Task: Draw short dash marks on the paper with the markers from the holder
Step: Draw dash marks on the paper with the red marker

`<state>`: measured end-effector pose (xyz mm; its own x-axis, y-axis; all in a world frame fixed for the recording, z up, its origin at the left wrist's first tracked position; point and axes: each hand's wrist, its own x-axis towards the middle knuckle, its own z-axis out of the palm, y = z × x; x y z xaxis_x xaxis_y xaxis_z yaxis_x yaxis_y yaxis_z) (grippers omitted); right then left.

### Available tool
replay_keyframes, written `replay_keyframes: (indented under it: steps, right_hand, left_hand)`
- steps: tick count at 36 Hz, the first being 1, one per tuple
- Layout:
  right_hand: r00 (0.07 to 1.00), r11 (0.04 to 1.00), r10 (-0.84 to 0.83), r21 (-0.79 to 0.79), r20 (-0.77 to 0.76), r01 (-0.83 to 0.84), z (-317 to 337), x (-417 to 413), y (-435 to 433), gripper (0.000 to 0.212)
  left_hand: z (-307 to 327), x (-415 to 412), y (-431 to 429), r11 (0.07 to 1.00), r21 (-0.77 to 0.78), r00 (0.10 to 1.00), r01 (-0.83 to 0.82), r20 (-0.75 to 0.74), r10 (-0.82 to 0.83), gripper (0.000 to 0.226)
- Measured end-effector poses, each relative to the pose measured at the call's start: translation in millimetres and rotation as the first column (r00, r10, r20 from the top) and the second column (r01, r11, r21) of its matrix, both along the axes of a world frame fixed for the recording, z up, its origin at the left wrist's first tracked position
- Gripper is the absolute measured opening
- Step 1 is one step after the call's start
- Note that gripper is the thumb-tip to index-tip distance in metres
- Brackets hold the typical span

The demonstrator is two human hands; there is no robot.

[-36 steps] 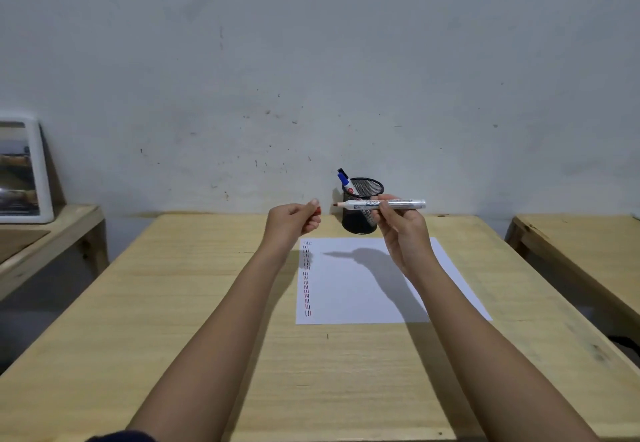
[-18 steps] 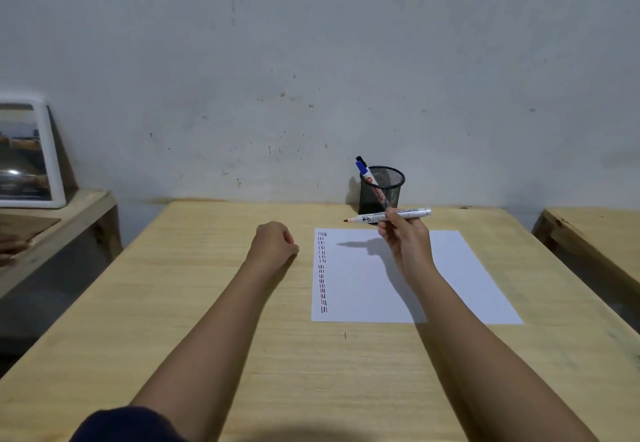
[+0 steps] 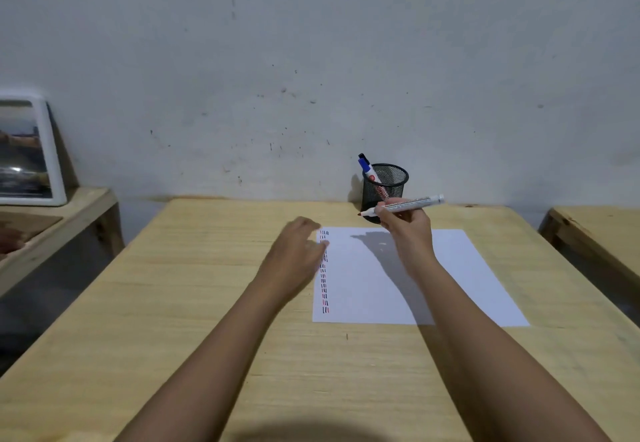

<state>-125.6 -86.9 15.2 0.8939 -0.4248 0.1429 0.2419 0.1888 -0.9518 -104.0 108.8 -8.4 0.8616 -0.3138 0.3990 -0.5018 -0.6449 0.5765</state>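
Note:
A white sheet of paper [image 3: 460,275] lies on the wooden table [image 3: 207,303], with a column of short black and red dash marks [image 3: 324,271] down its left edge. My right hand [image 3: 407,230] holds an uncapped white marker [image 3: 414,204] level above the paper's far edge, its red tip pointing left. My left hand [image 3: 298,251] is blurred and rests at the paper's upper left edge, covering some marks; its grip is unclear. Behind the paper, a black mesh holder [image 3: 389,185] contains a blue-capped marker [image 3: 367,168].
The holder stands against the grey wall at the table's far edge. A white-framed picture [image 3: 33,154] leans on a lower wooden bench [image 3: 86,206] to the left. Another wooden table [image 3: 599,233] stands to the right, across a narrow gap.
My left hand has dropped from a raised pinch near the marker tip to the paper's left edge. My right hand, still holding the marker, has lowered slightly. The camera has tilted down.

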Motion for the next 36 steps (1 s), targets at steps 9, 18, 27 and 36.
replay_keyframes:
  steps: [9,18,27,36]
  right_hand:
    - [0.999,0.996,0.01,-0.09,-0.036,-0.013,-4.3,23.9,16.2,0.01]
    - [0.987,0.962,-0.073,-0.27,-0.145,0.032,-21.4,45.3,36.6,0.016]
    - [0.988,0.943,-0.09,-0.33,-0.125,0.044,-26.9,60.2,55.4,0.01]
    - [0.991,0.937,-0.072,-0.349,-0.109,0.03,-34.5,67.1,55.9,0.013]
  left_hand:
    - [-28.6,-9.3,-7.6,0.947,0.248,0.976,0.202,-0.132,-0.174,0.036]
    - [-29.3,-12.0,-6.6,0.959,0.22,0.979,0.177,-0.142,-0.148,0.041]
    - [-28.3,-14.1,-7.9,0.956,0.236,0.977,0.175,-0.163,-0.139,0.053]
    - [-29.4,-13.4,-9.3,0.95,0.261,0.976,0.173,-0.176,-0.129,0.058]
